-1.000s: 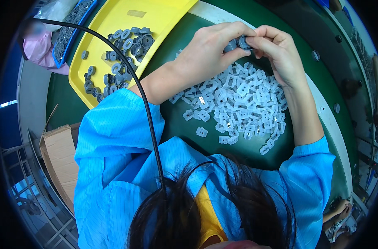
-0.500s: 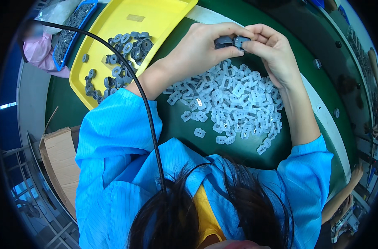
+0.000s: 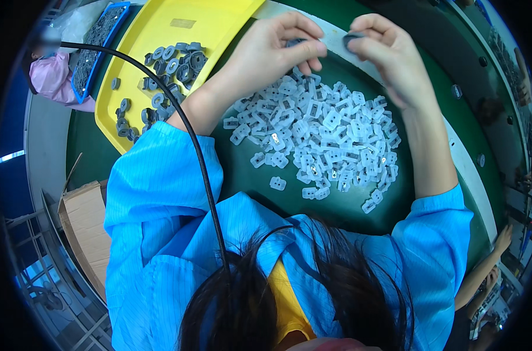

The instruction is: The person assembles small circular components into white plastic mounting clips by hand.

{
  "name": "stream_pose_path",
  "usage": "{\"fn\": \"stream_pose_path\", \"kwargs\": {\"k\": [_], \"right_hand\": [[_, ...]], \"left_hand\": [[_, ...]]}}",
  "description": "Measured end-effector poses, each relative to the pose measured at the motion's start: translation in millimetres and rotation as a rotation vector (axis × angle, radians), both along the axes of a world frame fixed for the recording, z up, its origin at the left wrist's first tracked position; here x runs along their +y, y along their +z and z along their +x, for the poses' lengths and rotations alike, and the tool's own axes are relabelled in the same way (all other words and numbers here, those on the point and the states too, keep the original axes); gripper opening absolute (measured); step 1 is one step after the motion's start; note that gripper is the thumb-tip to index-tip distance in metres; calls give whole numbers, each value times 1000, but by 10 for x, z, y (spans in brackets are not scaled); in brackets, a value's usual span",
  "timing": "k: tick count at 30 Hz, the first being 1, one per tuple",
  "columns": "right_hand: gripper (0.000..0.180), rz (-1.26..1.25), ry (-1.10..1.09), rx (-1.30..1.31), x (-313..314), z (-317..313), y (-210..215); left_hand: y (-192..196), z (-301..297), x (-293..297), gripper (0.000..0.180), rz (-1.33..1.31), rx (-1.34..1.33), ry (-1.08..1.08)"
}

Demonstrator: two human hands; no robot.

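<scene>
Left hand (image 3: 283,44): 1 count. Fingers bent, thumb and forefinger closed on 1 dark grey part (image 3: 295,42); the hand hides most of it, so from my end I cannot make out its full shape.

Right hand (image 3: 389,50): 1 count. Thumb and forefinger pinching 1 grey round piece (image 3: 352,39).

Location of held items: raised toward the far edge of the table (image 3: 242,175), well apart from each other.

Step in hand, my judgement: handwork on grey pieces, 1 to each hand, at a point where they are separate. Whether either is finished, I cannot tell.

Next move, my judgement: calls for a firm fingertip hold on each side, plus a turn of the left wrist if I am to inspect the hidden part.

Stock, middle of the table: translucent pieces (image 3: 330,134), loose heap, below the hands; a few bear shiny metal; strays lie toward the near edge.

Stock, far left corner: yellow tray (image 3: 213,14), containing grey ring-shaped parts (image 3: 197,60), scattered and bunched.

Sundries: black cable (image 3: 199,146), 1, crossing my view; cardboard box (image 3: 87,216), 1, by the left edge.
</scene>
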State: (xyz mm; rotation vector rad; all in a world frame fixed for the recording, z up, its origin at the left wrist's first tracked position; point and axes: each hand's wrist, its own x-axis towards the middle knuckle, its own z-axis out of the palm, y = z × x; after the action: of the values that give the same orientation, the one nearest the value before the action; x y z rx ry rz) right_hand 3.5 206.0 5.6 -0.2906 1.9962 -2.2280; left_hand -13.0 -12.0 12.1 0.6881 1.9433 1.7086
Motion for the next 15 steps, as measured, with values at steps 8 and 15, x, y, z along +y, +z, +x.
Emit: {"fn": "stream_pose_path", "kwargs": {"k": [8,15], "right_hand": [[33,700,-627,112,784,-387,-428],[22,770,16,760,-212,-47,-49]], "left_hand": [[4,-235,-182,38,-40,12,274],[-101,-242,-193,35,-225,268,247]]}}
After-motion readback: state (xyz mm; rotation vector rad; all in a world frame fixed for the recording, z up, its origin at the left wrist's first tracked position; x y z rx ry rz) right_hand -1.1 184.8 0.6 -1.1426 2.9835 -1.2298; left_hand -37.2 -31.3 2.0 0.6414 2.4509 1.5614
